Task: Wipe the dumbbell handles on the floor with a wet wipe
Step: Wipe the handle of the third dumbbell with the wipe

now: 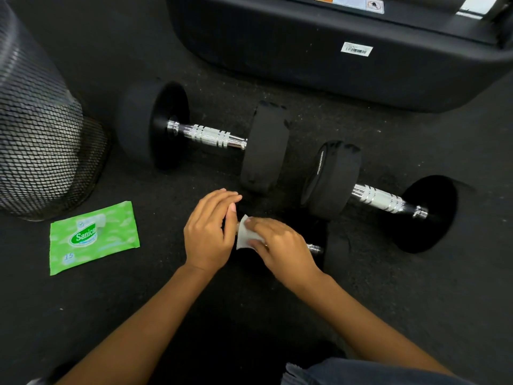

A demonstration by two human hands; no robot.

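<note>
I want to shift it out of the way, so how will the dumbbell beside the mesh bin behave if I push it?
Probably heavy for its size: this dumbbell has thick black heads on a short chrome handle. The heads look round, so it would likely roll rather than slide. The knurled handle should give decent grip.

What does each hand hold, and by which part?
The right hand wraps the white wet wipe around the nearest dumbbell's handle. The left hand covers its left end; grip unclear.
</note>
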